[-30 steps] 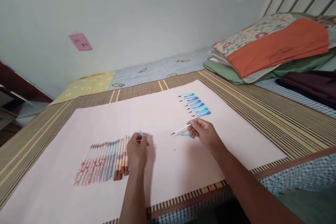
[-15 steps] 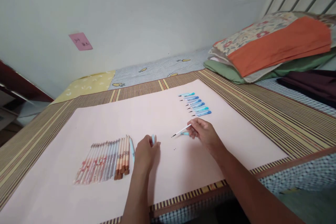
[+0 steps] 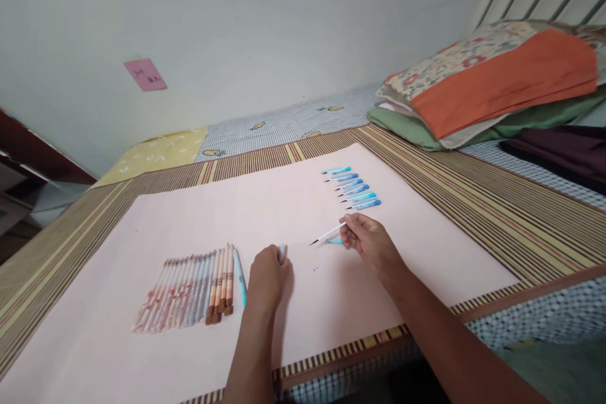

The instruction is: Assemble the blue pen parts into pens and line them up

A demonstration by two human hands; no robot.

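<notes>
where right hand [image 3: 369,241] pinches, white refill [image 3: 327,234] juts leftward

– What is hidden by the left hand [image 3: 267,273]?
– The lower part of the light-blue piece [image 3: 283,253] held in it.
– And by the right hand [image 3: 367,238]?
– The rear of the white refill [image 3: 329,233] and one end of the light-blue barrel [image 3: 334,241] behind its fingertips are covered.
– The dark specks [image 3: 315,269] between the hands?
– Too small to be identified.
</notes>
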